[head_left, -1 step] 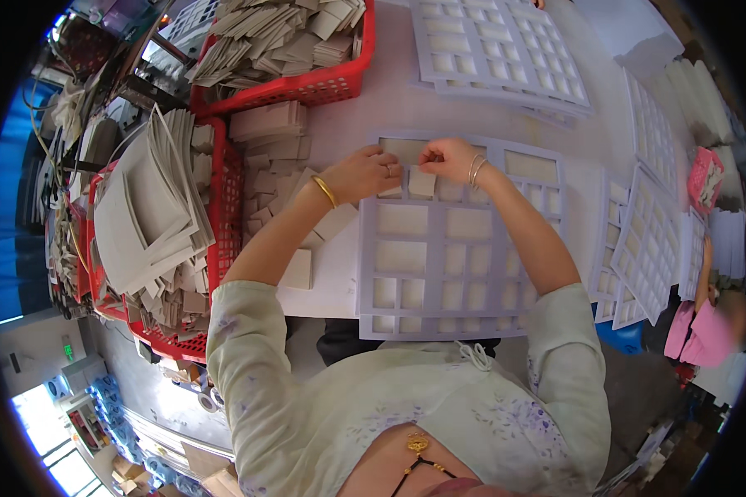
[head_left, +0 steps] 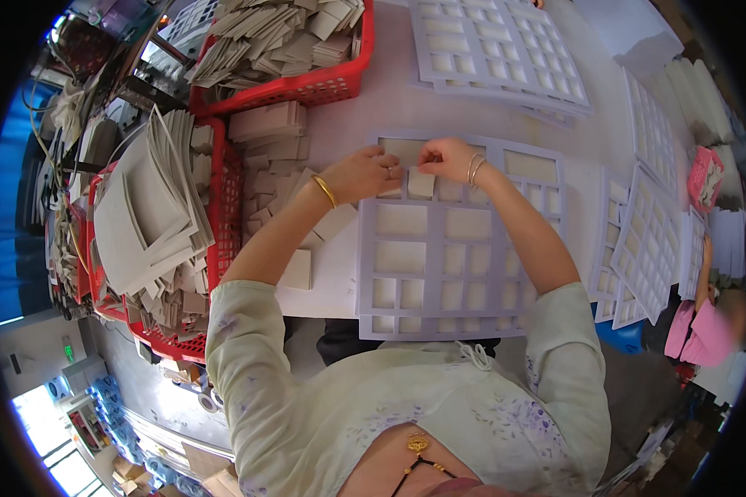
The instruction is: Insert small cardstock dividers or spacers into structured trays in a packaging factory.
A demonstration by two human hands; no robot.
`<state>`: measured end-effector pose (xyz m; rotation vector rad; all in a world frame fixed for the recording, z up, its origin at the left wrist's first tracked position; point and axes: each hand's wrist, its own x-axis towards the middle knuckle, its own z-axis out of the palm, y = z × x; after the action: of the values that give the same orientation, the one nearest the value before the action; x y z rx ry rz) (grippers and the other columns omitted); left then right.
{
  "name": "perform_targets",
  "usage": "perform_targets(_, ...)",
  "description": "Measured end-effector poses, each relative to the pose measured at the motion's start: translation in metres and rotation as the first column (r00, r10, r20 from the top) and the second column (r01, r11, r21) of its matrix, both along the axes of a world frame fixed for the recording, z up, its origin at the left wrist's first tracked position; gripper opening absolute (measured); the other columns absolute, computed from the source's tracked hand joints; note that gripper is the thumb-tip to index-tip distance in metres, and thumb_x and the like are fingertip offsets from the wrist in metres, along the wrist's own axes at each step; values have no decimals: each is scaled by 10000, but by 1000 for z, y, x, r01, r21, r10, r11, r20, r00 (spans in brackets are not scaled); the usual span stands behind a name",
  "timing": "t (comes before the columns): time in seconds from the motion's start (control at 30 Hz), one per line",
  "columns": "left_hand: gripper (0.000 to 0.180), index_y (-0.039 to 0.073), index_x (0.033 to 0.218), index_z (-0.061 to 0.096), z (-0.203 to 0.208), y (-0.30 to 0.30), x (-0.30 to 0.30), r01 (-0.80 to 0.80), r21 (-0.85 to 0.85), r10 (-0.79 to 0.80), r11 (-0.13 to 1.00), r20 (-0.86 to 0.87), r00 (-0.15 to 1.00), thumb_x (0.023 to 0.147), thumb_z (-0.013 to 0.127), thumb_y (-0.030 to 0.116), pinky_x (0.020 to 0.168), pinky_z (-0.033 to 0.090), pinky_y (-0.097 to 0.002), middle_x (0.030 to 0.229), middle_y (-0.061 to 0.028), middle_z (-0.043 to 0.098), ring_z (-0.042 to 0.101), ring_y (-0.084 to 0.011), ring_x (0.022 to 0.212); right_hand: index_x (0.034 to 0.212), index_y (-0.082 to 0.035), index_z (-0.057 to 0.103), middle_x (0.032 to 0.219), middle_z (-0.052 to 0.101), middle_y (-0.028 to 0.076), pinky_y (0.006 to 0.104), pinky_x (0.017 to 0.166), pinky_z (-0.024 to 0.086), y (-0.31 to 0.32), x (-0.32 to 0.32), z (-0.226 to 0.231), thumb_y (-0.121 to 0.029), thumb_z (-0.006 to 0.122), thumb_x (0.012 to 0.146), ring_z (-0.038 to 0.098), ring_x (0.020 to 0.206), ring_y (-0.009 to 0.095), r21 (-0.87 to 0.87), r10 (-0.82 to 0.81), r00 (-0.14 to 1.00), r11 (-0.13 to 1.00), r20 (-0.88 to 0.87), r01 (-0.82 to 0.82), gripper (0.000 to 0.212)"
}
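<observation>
A white grid panel (head_left: 433, 269) with square and rectangular openings lies in front of me, apparently stacked on another one. Over its far part, my right hand (head_left: 449, 159) is closed in a pinch at the top edge of a small pale cardboard square (head_left: 422, 185). Just left of it, my left hand (head_left: 366, 174) has its fingers bent together above the panel's left side; what they hold, if anything, is hidden. A pale card edge shows beneath those fingertips. Loose cardboard pieces (head_left: 264, 184) lie on the table beside my left forearm.
Two red baskets, one at the far left (head_left: 331, 83) and one nearer (head_left: 224, 207), are heaped with cardboard pieces. More grid panels lie at the far side (head_left: 506, 50) and at the right (head_left: 642, 240). A person in pink (head_left: 704, 331) is at the right.
</observation>
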<state>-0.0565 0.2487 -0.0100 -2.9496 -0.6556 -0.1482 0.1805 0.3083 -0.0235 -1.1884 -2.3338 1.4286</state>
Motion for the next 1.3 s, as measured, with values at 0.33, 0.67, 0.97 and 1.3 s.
perform_targets(0.33,241,152,1004,589,-10,-10,-3,-43,-127,52,991,63,997,782,543,70,958,402,-345,1180,5,559,522,-191,1118,823,-78,639,775,644,59,298,671,481,-14,-4,-4,-108,673,761,587,705,179,387,40,999,921,-14,-32,77)
perform_targets(0.67,473,122,1142,557,-15,-20,17,-317,-340,433,885,351,831,697,576,-36,981,382,-402,1174,-40,570,515,-256,1136,856,-37,624,750,600,-10,235,618,456,3,29,4,-132,647,835,525,664,68,-94,-237,917,971,-320,219,101)
perform_targets(0.97,538,120,1172,552,-28,-26,55,-328,-499,516,802,302,802,676,559,-89,960,392,-410,1161,-63,572,506,-276,1134,844,-24,618,732,597,-13,229,601,464,-11,60,10,-117,650,840,525,652,59,-113,-291,938,955,-189,274,98)
perform_targets(1.3,310,114,968,638,-36,-44,47,-287,-335,417,898,436,797,701,566,-26,945,383,-403,1073,-29,608,522,-234,1104,845,-24,625,745,649,52,272,649,491,-11,56,-11,-119,658,805,577,653,124,44,-148,988,988,-40,150,108)
